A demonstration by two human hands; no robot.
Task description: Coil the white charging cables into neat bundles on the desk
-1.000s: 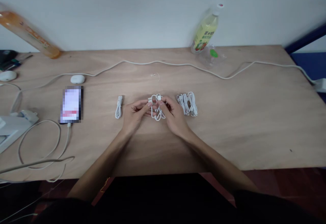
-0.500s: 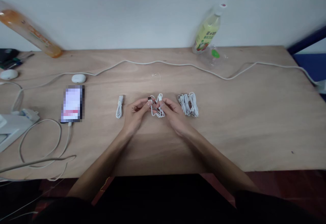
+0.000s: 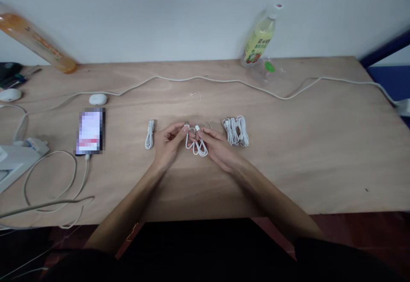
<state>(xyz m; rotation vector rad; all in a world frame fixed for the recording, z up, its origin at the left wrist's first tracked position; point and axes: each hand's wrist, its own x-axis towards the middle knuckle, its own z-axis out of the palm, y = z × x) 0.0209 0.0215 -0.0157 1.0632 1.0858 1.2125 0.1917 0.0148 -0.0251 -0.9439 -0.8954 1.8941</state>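
Between my hands hangs a white USB cable, its loops drooping just above the table. My left hand pinches the cable's USB plug between thumb and fingers. With thumb and forefinger, my right hand grips the other white connector and part of the loops. To the left of my left hand lies a coiled white cable. Several more coiled white cables lie side by side just right of my right hand. A thin white tie shows on the table behind my right fingers.
A long white cord crosses the table's back. On the left are a phone on a charging cable, a white earbud case and a white power strip. Bottles stand by the wall; small tie scraps lie mid-table.
The cable's loops have swung lower and hang nearer to me. The right-hand connector has tipped and moved slightly left and down. A thin tie now shows behind my right fingers.
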